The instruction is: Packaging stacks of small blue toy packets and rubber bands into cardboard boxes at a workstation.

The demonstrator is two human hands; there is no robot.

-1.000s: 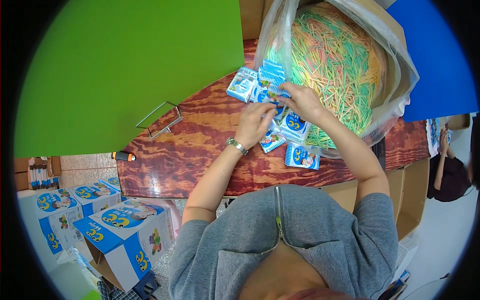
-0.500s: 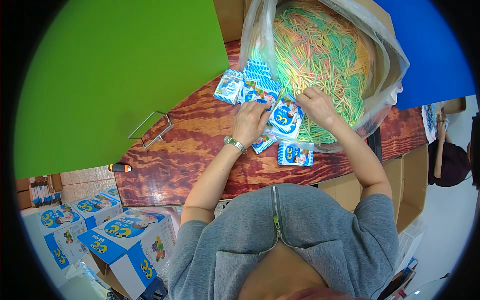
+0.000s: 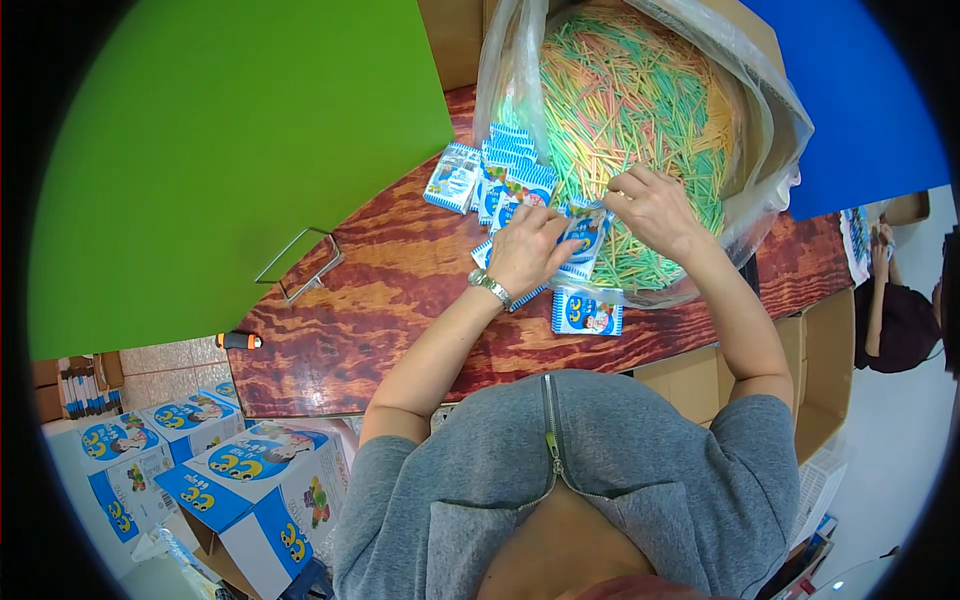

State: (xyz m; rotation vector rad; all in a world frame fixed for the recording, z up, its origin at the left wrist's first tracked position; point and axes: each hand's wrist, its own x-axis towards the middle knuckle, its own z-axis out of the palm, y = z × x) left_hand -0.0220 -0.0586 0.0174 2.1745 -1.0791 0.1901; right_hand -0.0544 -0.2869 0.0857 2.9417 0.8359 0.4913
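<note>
A small blue-and-white candy packet [image 3: 587, 238] lies tilted against the near left side of a clear plastic bag full of thin pastel candy sticks [image 3: 640, 130]. My left hand [image 3: 525, 250] is over its left edge, with the thumb on the packet and the fingers curled. At the packet's upper right corner, the fingers of my right hand [image 3: 655, 212] are pinched together. More packets [image 3: 515, 180] are piled in an overlapping row beyond my left hand, partly under it. One packet [image 3: 587, 312] sits alone nearer to me.
A wire handle [image 3: 305, 265] stands on the red-brown wooden table [image 3: 350, 340], beside a large green panel [image 3: 240, 160]. An orange-and-black cutter [image 3: 239, 341] is at the left edge. Printed boxes [image 3: 250, 480] stand below left, and an open carton [image 3: 820, 370] right. Another person [image 3: 900, 320] works far right.
My left hand has shifted right and slightly nearer to me, its thumb now across the packet. The packet's upper part has tilted, and my right hand has moved slightly right.
</note>
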